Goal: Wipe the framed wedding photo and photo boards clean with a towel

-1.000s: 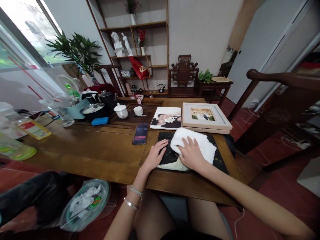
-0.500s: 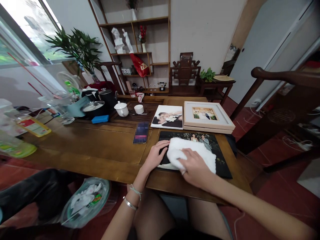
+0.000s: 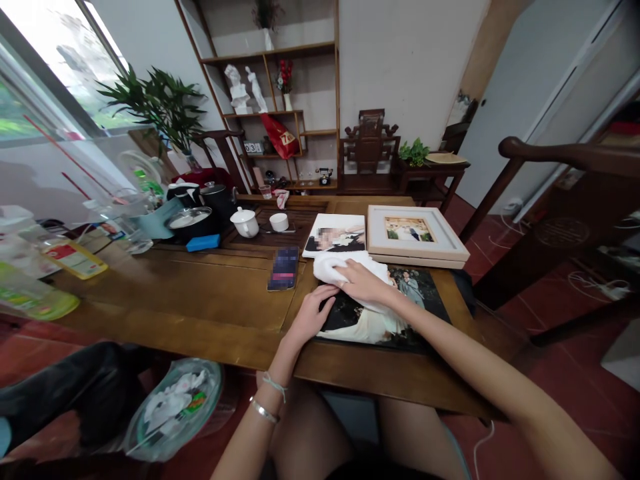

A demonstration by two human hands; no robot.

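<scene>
A large dark photo panel (image 3: pixel 370 327) with a couple on it lies flat near the table's front edge. My right hand (image 3: pixel 363 283) is closed on a white cloth (image 3: pixel 330 267), pressed over the panel's upper left part. The cloth covers some of the picture. My left hand (image 3: pixel 315 310) rests on the panel's left edge, fingers stretched out and nearly meeting the right hand. Behind the panel lie a smaller white-edged photo panel (image 3: pixel 335 233) and, to its right, a pale wooden picture frame (image 3: pixel 420 233). A phone (image 3: pixel 283 269) lies left of the panel.
On the wooden table (image 3: pixel 215 297) stand a white lidded cup (image 3: pixel 245 222), a small white cup (image 3: pixel 279 221), a blue sponge (image 3: pixel 203 243) and a yellow bottle (image 3: pixel 75 259). Below the left side is a lined waste bin (image 3: pixel 175 410). A dark chair (image 3: pixel 545 220) stands at right.
My right hand has slid the cloth up and left across the panel, uncovering its lower middle and right parts. My left hand has stayed at the left edge.
</scene>
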